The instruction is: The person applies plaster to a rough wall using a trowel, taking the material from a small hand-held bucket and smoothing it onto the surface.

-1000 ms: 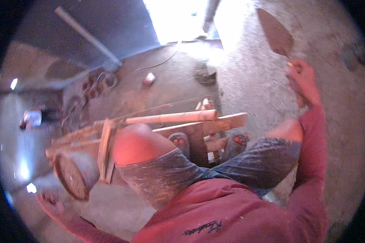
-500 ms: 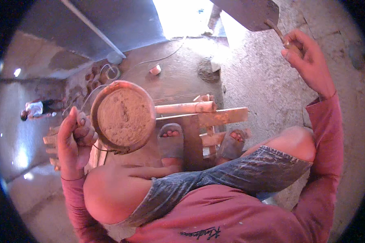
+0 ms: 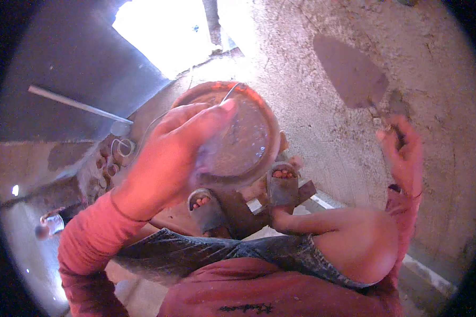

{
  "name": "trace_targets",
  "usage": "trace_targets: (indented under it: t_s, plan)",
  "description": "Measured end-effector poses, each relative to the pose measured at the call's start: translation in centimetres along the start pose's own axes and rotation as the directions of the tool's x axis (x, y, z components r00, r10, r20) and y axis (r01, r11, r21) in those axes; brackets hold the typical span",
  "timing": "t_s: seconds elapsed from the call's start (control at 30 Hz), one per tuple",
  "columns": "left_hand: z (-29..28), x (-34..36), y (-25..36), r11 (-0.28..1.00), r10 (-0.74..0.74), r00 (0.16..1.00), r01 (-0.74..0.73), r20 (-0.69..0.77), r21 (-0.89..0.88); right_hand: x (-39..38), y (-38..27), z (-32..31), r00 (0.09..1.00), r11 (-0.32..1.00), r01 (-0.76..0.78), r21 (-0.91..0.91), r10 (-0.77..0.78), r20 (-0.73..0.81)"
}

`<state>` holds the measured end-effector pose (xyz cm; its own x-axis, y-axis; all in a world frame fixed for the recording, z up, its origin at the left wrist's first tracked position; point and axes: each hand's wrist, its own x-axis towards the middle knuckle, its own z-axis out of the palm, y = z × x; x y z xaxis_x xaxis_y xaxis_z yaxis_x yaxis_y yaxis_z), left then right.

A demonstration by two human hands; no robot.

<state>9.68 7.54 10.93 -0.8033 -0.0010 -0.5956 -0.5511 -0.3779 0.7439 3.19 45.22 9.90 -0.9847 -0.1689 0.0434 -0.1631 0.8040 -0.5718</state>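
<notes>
The left hand (image 3: 177,145) is nearly closed, its thumb stretched forward and its other fingers mostly hidden underneath; it has hold of the wire handle (image 3: 230,91) of a bucket (image 3: 272,132), the wire showing at the thumb tip. The bucket is just beyond and to the right of that hand, its mouth facing up and partly covered by the thumb and palm. Within lies a brown, wet-looking mix (image 3: 238,142) with a few glints. Blur hides the exact hold of the fingers.

The right hand (image 3: 404,153), well apart to the right, is curled around the handle of a trowel (image 3: 351,71). The broad blade reaches up and left from this hand, in front of a rough wall (image 3: 428,63); whether it touches the wall cannot be told.

Between the hands and lower down are two feet in sandals, the left sandal (image 3: 209,208) below the left hand's bucket and the right sandal (image 3: 284,187) to its right, over boards (image 3: 243,211). Left of the left hand are a coiled cable (image 3: 122,148) and, lower and farther off, another person (image 3: 52,224). Above and left of it a pale pole (image 3: 79,105) slants; straight above is a bright opening (image 3: 164,37).
</notes>
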Motion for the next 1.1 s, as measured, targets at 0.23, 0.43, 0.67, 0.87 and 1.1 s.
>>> trace_targets:
  t_s: [0.23,0.43,0.67,0.87,1.1]
  plan:
    - [5.3,8.0,-5.9,0.987,-0.055,0.988,0.076,0.147,-0.143,-4.5,1.9,0.3,0.991,0.963,-0.103,-0.248,0.121,0.058]
    - [6.2,11.5,-12.7,0.926,-0.047,0.942,0.166,0.333,-0.34,-1.7,0.6,1.3,0.976,0.775,0.05,-0.63,0.097,0.197]
    - [2.1,13.9,-13.1,0.973,0.076,0.997,-0.071,0.014,-0.219,3.6,-2.0,2.6,0.833,0.482,0.51,-0.712,-0.069,0.549]
    - [-0.6,15.1,-14.3,0.997,0.06,0.989,-0.052,-0.137,0.058,7.2,-1.7,7.1,0.651,0.486,0.706,-0.516,-0.157,0.743]
    - [-2.3,16.9,-17.0,0.963,0.145,0.962,-0.084,-0.229,0.258,3.1,3.2,12.1,0.634,0.924,0.239,-0.297,0.083,0.769]
